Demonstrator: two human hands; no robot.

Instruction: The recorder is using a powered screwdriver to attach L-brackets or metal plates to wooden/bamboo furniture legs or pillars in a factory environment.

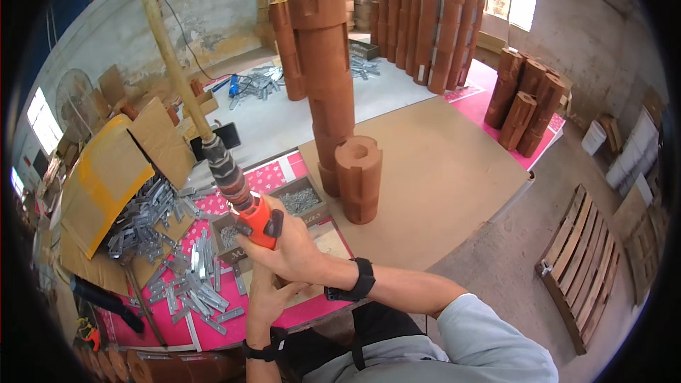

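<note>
My right hand (pixel 292 250) is wrapped round a red and black power drill (pixel 262 225), with a black band on the wrist. The drill's dark front end (pixel 225 170) points away and up to the left, meeting the lower end of a pale pole (pixel 174 64) in the picture. Below it my left hand (pixel 264 301) is close to the right wrist; its fingers are partly hidden, so what it holds cannot be made out. In front of both hands, a divided tray (pixel 312 186) holds small metal screws. Loose metal hinge-like strips (pixel 195 284) lie on the pink sheet to the left.
A short brown notched cylinder (pixel 360 181) stands beside a tall stack of similar cylinders (pixel 326 71) on a brown board (pixel 425 163). An open cardboard box (pixel 106 184) spills metal strips at left. More cylinders (pixel 425 28) stand behind. A wooden pallet (pixel 582 262) leans at right.
</note>
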